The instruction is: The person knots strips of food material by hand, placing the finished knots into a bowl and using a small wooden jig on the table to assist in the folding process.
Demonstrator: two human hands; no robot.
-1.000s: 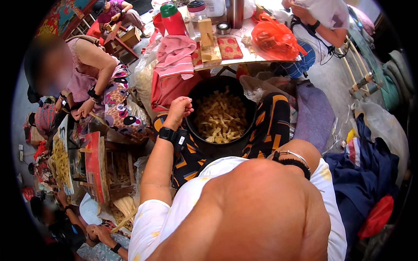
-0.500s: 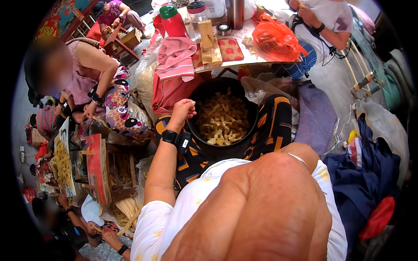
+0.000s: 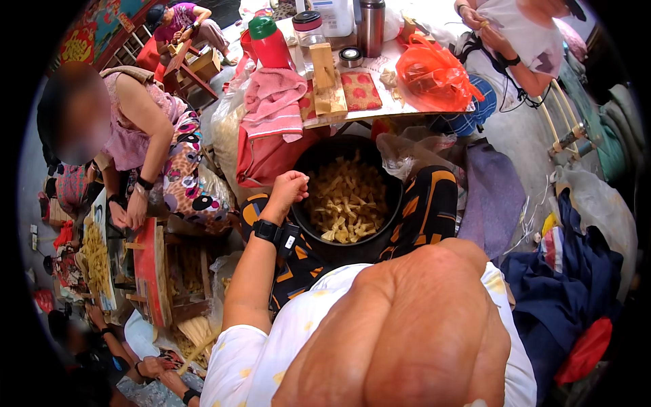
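My left hand [image 3: 290,189] is closed in a pinch beside the left rim of a black tub [image 3: 300,216]. A tiny pale bit shows at its fingertips, too small to name. Inside the tub lie many short, yellowish-tan folded pieces [image 3: 349,203]. The tub stands between my knees, in black trousers with orange shapes [image 3: 428,203]. Very close to the camera, the back of my right hand [image 3: 400,332] fills the lower middle. Its fingers are mostly out of view, so what it holds, if anything, is hidden.
Ahead, a table [image 3: 380,112] bears a wooden block stand [image 3: 327,85], a pink towel [image 3: 274,95], a red flask [image 3: 271,51] and an orange plastic bag [image 3: 434,74]. Co-workers sit at left and far right. A red board [image 3: 146,268] stands left; dark blue cloth [image 3: 566,271] lies right.
My right hand has shifted slightly, and its bracelet is out of sight. My left hand keeps its pinch by the tub. The co-worker at left has lowered both hands towards the red board.
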